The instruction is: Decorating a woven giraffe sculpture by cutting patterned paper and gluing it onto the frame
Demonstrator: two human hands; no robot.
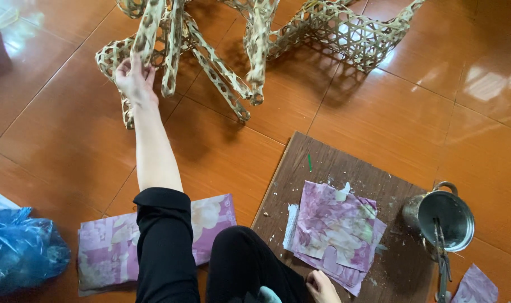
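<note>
My left hand [134, 78] reaches far forward, its fingers curled on a strut of a woven bamboo lattice frame [210, 67] that stands on the tiled floor. The frame has several open-weave legs and a wider woven body [351, 31] at the top right. My right hand [322, 287] rests low at the frame's bottom edge with bent fingers. It touches the near edge of a stack of purple flowered paper pieces [337, 227] on a brown wooden board [322, 163]. Whether it grips the paper is unclear. My black sleeve and knee hide part of the floor.
A metal pot [441, 216] with scissors [441, 252] resting across it stands at the board's right edge. A purple flowered paper sheet [106, 249] lies under my left arm. A blue plastic bag [19, 249] sits at the left, and a paper scrap [475, 286] lies bottom right.
</note>
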